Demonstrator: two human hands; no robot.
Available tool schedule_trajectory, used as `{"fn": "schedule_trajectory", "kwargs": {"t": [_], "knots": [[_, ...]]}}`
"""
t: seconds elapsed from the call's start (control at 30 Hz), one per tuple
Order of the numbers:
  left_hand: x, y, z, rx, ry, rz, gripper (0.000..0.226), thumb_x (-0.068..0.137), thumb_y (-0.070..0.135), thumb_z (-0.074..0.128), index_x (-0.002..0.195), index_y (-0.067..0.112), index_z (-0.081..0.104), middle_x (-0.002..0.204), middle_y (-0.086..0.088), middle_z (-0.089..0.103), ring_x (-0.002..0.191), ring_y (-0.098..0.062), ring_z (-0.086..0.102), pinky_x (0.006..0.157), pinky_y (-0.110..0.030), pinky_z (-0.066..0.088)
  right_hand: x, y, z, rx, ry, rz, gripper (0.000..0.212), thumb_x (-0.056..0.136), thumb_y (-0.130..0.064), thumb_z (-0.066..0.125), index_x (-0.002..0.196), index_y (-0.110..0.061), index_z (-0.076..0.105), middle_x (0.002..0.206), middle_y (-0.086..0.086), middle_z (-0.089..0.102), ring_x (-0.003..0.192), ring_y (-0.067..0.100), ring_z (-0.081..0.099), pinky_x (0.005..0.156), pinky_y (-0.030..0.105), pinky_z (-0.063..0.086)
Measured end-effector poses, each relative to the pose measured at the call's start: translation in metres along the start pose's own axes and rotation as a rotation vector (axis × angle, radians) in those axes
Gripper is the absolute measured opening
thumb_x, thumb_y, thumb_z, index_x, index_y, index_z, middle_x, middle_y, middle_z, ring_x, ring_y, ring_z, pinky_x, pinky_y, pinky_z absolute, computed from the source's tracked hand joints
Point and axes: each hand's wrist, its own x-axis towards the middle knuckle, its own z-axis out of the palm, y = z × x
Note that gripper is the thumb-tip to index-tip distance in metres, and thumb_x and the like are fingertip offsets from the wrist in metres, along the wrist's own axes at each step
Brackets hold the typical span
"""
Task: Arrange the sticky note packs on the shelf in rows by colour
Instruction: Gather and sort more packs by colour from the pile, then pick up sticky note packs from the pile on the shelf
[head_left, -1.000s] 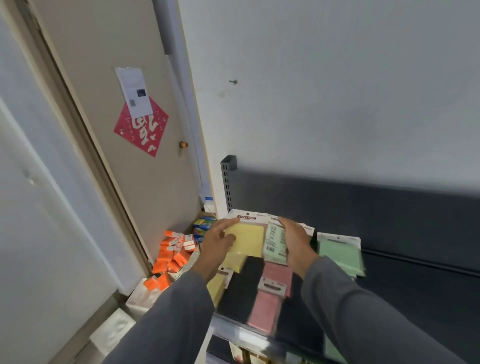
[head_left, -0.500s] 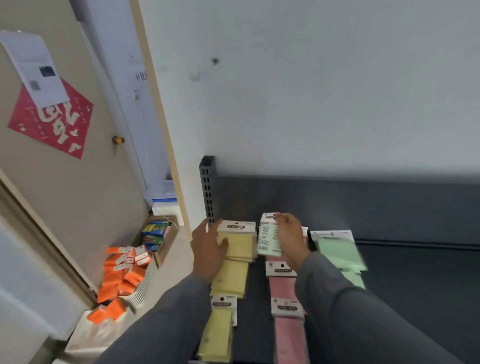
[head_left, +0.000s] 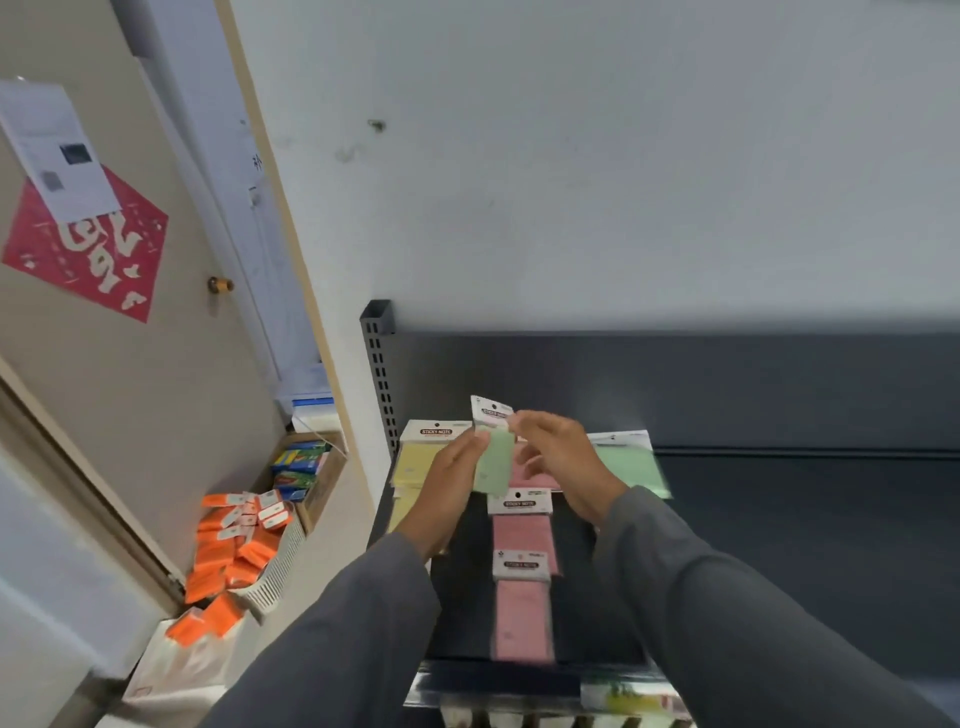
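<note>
A green sticky note pack (head_left: 493, 457), header reading "STICKY NOTE", is pinched between the left hand (head_left: 453, 480) and the right hand (head_left: 563, 460) above the dark shelf (head_left: 779, 545), over the pink row (head_left: 522, 571); white wall behind.

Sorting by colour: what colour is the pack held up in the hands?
Light green, clearest in the head view.

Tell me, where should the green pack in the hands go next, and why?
Probably to the right, onto the green packs at the back of the shelf. Both hands, left and right, hold a green pack lifted above the pink row, with yellow packs on the left.
</note>
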Motion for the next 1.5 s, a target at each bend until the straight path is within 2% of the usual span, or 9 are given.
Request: {"fn": "schedule_trajectory", "kwargs": {"t": [0.13, 0.37, 0.53, 0.73, 0.83, 0.93, 1.13, 1.27, 1.5], "knots": [[-0.018, -0.007, 0.042, -0.126, -0.092, -0.033, 0.039, 0.099, -0.002, 0.053, 0.132, 0.019, 0.058, 0.122, -0.006, 0.072, 0.109, -0.024, 0.070, 0.083, -0.042, 0.061, -0.032, 0.004, -0.043, -0.026, 0.003, -0.019, 0.018, 0.091, -0.016, 0.072, 0.095, 0.001, 0.072, 0.069, 0.012, 0.056, 0.054, 0.016, 0.046, 0.047, 0.024, 0.040], [-0.044, -0.019, 0.111, 0.231, -0.225, 0.028, 0.020, 0.087, 0.008, 0.077, 0.106, 0.011, 0.071, 0.093, -0.008, 0.077, 0.072, -0.011, 0.068, 0.061, -0.021, 0.054, -0.097, 0.011, -0.134, -0.351, 0.014, 0.057, 0.017, 0.088, -0.011, 0.075, 0.087, 0.005, 0.070, 0.058, 0.008, 0.060, 0.044, 0.015, 0.052, 0.044, 0.027, 0.045], [-0.053, -0.029, 0.145, 0.410, -0.249, 0.141, 0.018, 0.088, 0.005, 0.076, 0.101, 0.015, 0.068, 0.094, -0.006, 0.074, 0.060, -0.006, 0.069, 0.053, -0.023, 0.055, -0.128, 0.026, -0.158, -0.408, 0.093, 0.123, 0.017, 0.086, -0.007, 0.076, 0.096, 0.006, 0.069, 0.070, 0.015, 0.068, 0.050, 0.016, 0.063, 0.049, 0.029, 0.056], [-0.065, -0.063, 0.144, 0.664, -0.169, 0.232, 0.025, 0.091, 0.017, 0.072, 0.115, 0.024, 0.066, 0.110, 0.006, 0.068, 0.099, -0.010, 0.066, 0.088, -0.030, 0.055, -0.158, 0.060, -0.147, -0.653, 0.151, 0.197, 0.030, 0.082, -0.008, 0.079, 0.109, -0.014, 0.067, 0.090, 0.004, 0.074, 0.078, 0.017, 0.071, 0.064, 0.031, 0.061], [-0.087, -0.078, 0.149, 0.600, -0.096, 0.235, 0.045, 0.093, 0.020, 0.070, 0.134, 0.026, 0.055, 0.126, 0.010, 0.050, 0.114, -0.008, 0.055, 0.099, -0.029, 0.049, -0.172, 0.077, -0.143, -0.674, 0.266, 0.175, 0.036, 0.080, -0.017, 0.083, 0.112, -0.014, 0.069, 0.079, -0.007, 0.068, 0.075, 0.010, 0.067, 0.078, 0.033, 0.061], [-0.101, -0.087, 0.153, 0.570, -0.117, 0.274, 0.045, 0.096, 0.020, 0.068, 0.137, 0.027, 0.052, 0.132, 0.011, 0.041, 0.113, -0.007, 0.057, 0.099, -0.028, 0.054, -0.182, 0.080, -0.141, -0.633, 0.315, 0.161, 0.039, 0.080, -0.024, 0.083, 0.114, -0.013, 0.067, 0.084, -0.006, 0.068, 0.080, 0.010, 0.067, 0.074, 0.022, 0.056], [-0.108, -0.083, 0.160, 0.717, 0.021, 0.304, 0.038, 0.095, 0.025, 0.069, 0.131, 0.024, 0.056, 0.138, 0.006, 0.036, 0.113, -0.003, 0.044, 0.094, -0.011, 0.035, -0.193, 0.080, -0.139, -0.643, 0.282, 0.120, 0.039, 0.083, -0.028, 0.080, 0.117, -0.015, 0.065, 0.085, -0.009, 0.066, 0.078, 0.008, 0.066, 0.072, 0.018, 0.051], [-0.102, -0.081, 0.180, 0.916, 0.156, 0.482, 0.023, 0.098, 0.030, 0.061, 0.120, 0.024, 0.062, 0.126, 0.001, 0.050, 0.113, -0.017, 0.049, 0.092, -0.032, 0.047, -0.195, 0.079, -0.168, -0.690, 0.333, 0.025, 0.041, 0.090, -0.035, 0.071, 0.126, -0.018, 0.061, 0.103, -0.002, 0.070, 0.095, 0.012, 0.065, 0.088, 0.027, 0.054], [-0.051, -0.062, 0.308, 1.188, 0.033, 0.712, 0.036, 0.095, 0.038, 0.062, 0.128, 0.025, 0.063, 0.137, -0.005, 0.058, 0.126, -0.029, 0.052, 0.099, -0.047, 0.044, -0.194, 0.066, -0.278, -1.021, 0.519, -0.211, 0.052, 0.100, -0.032, 0.053, 0.148, -0.012, 0.042, 0.148, 0.008, 0.047, 0.138, 0.024, 0.038, 0.115, 0.034, 0.035]]}}
